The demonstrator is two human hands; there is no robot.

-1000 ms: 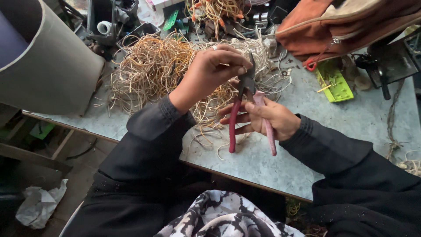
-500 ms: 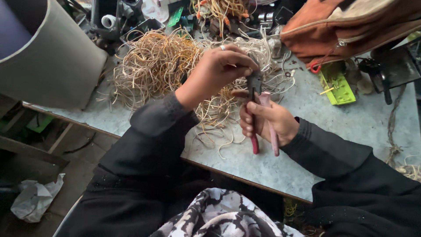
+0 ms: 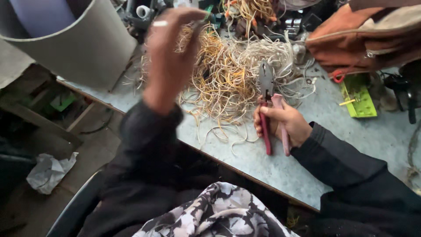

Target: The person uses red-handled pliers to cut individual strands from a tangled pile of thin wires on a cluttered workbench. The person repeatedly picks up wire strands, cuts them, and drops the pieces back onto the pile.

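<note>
Two hands over a worktop (image 3: 351,145) heaped with wire strands (image 3: 232,74).
My right hand (image 3: 283,125) grips red-handled pliers (image 3: 268,105) upright; my blurred left hand (image 3: 169,57) hangs raised, its grip unclear.

Wire pile (image 3: 232,79) on table (image 3: 372,140), bag (image 3: 364,39) right.

One pliers (image 3: 266,94), one wire heap (image 3: 232,74), one brown bag (image 3: 364,41), one green tray (image 3: 358,95) at three o'clock, two hands.

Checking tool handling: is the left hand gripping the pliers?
No, the pliers sit in the right hand by their red handles, while the blurred left hand is raised over the wire pile.
</note>
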